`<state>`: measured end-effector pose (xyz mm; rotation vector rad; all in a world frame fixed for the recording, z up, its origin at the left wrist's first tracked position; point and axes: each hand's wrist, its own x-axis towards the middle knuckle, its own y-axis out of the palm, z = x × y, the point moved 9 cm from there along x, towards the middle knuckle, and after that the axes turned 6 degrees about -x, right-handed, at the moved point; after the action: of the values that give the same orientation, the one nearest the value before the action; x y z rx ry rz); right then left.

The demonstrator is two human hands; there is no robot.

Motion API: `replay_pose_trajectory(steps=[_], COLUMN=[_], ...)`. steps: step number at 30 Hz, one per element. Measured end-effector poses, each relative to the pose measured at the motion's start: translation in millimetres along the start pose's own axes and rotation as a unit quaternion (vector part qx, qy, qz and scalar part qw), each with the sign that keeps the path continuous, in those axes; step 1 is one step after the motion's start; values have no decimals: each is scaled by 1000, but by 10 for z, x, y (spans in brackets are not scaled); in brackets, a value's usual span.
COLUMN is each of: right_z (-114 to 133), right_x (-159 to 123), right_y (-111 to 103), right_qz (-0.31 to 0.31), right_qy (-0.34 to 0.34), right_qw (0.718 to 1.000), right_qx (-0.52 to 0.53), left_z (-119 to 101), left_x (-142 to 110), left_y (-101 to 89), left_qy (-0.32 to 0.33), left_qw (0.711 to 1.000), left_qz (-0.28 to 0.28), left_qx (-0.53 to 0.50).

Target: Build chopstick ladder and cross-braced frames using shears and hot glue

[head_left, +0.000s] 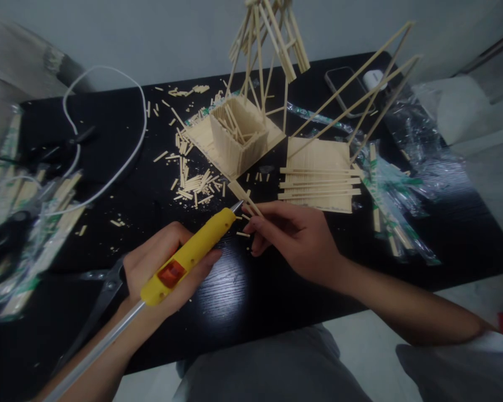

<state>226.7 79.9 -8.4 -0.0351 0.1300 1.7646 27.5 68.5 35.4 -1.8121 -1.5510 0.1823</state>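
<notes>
My left hand (159, 271) is wrapped round a yellow glue gun (193, 254) with an orange switch; its metal tip points up and right. A clear glue stick pokes out of the gun's back end toward the lower left. My right hand (293, 234) pinches a short wooden stick piece (245, 198) right at the gun's tip. Just beyond stands a small open box built of sticks (238, 137) on a flat stick base. A flat panel of glued sticks (318, 173) lies to its right, with long sticks slanting up from it.
The black table (243, 296) carries several cut stick bits (190, 184), scissors (104, 290) by my left wrist, a white cable (138, 139), plastic chopstick wrappers (394, 190) at right, and a phone (346, 89) at the back. A tall stick frame (268, 39) rises behind the box.
</notes>
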Motion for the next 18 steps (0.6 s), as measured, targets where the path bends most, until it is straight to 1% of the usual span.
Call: replay_pose_trajectory(steps=[6, 10, 14, 16, 18], right_z=[9, 2, -14, -33, -56], right_x=[10, 7, 5, 7, 10], right_y=[11, 8, 6, 24, 51], right_qz=[6, 10, 13, 23, 39], right_qy=[-15, -14, 10, 30, 52], right_qw=[1000, 1000, 999, 997, 992], right_qx=[3, 9, 43, 72, 105], left_z=[-35, -69, -45, -22, -22], left_x=[-36, -37, -45, -50, -46], left_y=[5, 23, 3, -9, -11], left_qy=[-25, -27, -38, -45, -35], left_qw=[1000, 1000, 999, 999, 999], left_qz=[-18, -14, -17, -21, -18], left_qx=[-1, 3, 16, 21, 22])
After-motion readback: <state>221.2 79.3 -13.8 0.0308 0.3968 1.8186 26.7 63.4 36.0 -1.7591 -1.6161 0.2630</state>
